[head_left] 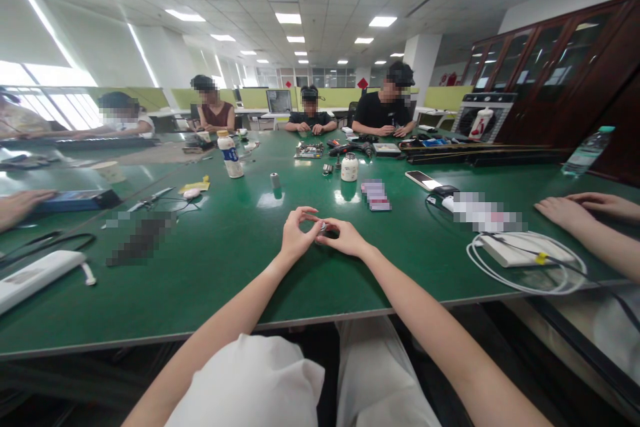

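A small, silvery, rounded object (323, 227) is held just above the dark green, glossy tabletop (225, 287), near its front edge and in front of the torso. It is gripped between the curved thumb and fingers of the right hand (346, 237). The left hand (297, 235) is brought against it from the other side, with the thumb at the object and the fingers bent and partly raised; whether the object is also pinched by that hand cannot be told. Much of its surface is covered by the fingers.

Beyond the hands, a short grey metallic cylinder (275, 180) is stood upright, and a squat white jar with small printed marks (349, 167) is placed farther to the right. Between that jar and the right hand, a pinkish-purple flat stack (376, 195), blurred by pixelation, is laid on the tabletop. Farther to the left, a white bottle with a blue label (231, 157) is set upright. At the far right, a co-worker's hands (567, 212) are rested on the tabletop, near a flat white box (525, 250) ringed by looped white cable (473, 259)
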The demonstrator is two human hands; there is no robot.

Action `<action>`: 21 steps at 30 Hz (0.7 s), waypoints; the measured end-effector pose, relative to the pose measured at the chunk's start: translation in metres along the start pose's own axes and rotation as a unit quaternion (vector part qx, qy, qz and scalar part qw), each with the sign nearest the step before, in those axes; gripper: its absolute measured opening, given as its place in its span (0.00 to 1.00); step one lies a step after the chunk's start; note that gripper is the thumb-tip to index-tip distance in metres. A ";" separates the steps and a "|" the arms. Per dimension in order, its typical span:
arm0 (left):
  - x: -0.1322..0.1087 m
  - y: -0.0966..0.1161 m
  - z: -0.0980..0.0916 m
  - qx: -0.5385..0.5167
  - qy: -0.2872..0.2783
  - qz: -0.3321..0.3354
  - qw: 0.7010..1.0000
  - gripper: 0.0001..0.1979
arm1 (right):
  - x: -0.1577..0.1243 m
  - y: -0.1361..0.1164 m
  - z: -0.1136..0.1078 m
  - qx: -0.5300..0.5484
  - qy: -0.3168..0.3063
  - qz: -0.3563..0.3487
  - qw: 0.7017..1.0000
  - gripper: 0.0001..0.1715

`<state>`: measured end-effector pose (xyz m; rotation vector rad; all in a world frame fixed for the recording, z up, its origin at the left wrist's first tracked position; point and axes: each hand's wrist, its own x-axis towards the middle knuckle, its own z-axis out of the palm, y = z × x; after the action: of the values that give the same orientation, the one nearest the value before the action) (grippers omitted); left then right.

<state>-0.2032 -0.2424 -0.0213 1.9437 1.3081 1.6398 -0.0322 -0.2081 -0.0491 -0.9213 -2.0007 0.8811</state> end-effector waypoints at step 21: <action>0.000 0.001 0.000 0.008 -0.016 -0.002 1.000 0.14 | -0.001 -0.004 -0.001 -0.004 -0.006 0.002 1.000 0.31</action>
<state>-0.2030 -0.2429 -0.0210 1.9674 1.3164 1.5952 -0.0323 -0.2107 -0.0453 -0.9256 -2.0153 0.8833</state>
